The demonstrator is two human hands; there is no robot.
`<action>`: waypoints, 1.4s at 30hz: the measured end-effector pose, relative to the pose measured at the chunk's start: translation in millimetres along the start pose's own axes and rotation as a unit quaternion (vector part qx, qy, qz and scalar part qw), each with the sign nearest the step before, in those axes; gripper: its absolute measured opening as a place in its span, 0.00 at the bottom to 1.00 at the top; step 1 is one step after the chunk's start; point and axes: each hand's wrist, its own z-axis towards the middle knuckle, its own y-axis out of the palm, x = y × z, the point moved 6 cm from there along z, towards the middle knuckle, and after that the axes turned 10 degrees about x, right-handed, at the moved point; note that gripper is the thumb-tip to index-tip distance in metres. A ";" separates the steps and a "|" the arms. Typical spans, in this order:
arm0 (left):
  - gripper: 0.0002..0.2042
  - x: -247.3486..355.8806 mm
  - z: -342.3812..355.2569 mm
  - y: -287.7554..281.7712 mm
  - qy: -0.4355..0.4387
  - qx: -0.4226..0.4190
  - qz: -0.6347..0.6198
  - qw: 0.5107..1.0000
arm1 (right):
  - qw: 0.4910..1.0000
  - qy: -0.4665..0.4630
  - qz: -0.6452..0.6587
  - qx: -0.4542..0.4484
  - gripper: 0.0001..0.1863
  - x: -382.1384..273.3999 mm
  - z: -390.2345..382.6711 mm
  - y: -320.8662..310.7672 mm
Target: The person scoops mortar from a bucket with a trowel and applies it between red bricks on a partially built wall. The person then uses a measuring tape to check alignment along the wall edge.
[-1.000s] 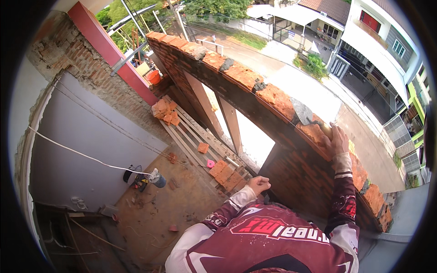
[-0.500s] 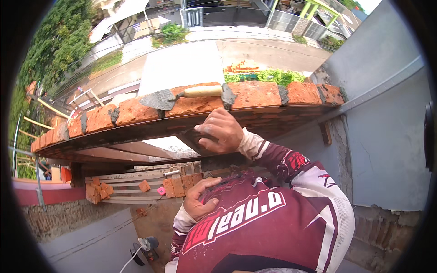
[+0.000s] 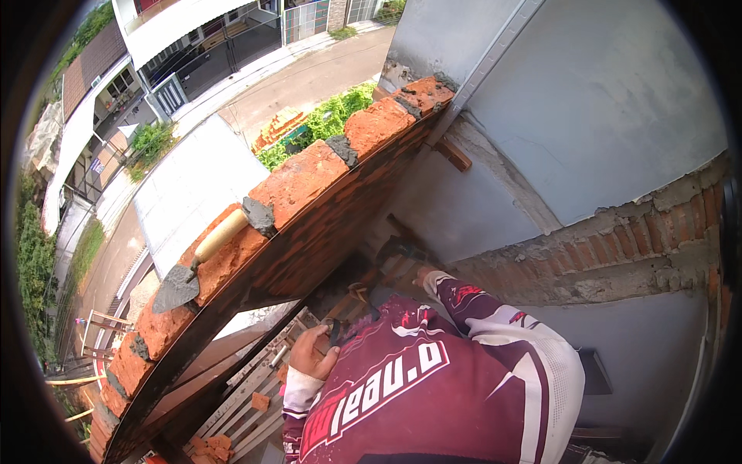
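Note:
My left hand is held close to the front of my maroon and white shirt. Its fingers are curled beside a narrow dark piece that I cannot make out. My right hand reaches down on the far side of my body, toward a dark object by the wall. Only a small part of that hand shows, and its fingers are hidden. A trowel with a pale wooden handle lies untouched along the top of the brick wall.
Grey mortar fills the joints between the orange bricks. A grey wall rises at the right, with exposed brickwork below. Wooden slats with loose bricks lie lower down. Beyond the wall is a street.
My view has turned to the right. My right hand has left the brick wall beside the trowel and gone down to the right. My left hand's fingers have curled in near the shirt.

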 end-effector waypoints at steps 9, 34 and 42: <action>0.09 40.3 68.2 16.8 0.164 -0.042 -0.007 0.985 | 0.717 0.034 0.588 0.373 0.18 61.7 -55.3 -133.1; 0.16 70.7 122.3 108.4 -0.064 0.017 -0.055 0.996 | 0.633 -0.005 0.215 0.744 0.11 116.1 -77.9 -528.3; 0.16 110.9 166.7 142.5 0.001 -0.078 -0.027 0.997 | 0.385 -0.104 0.602 0.692 0.08 170.9 -56.3 -488.7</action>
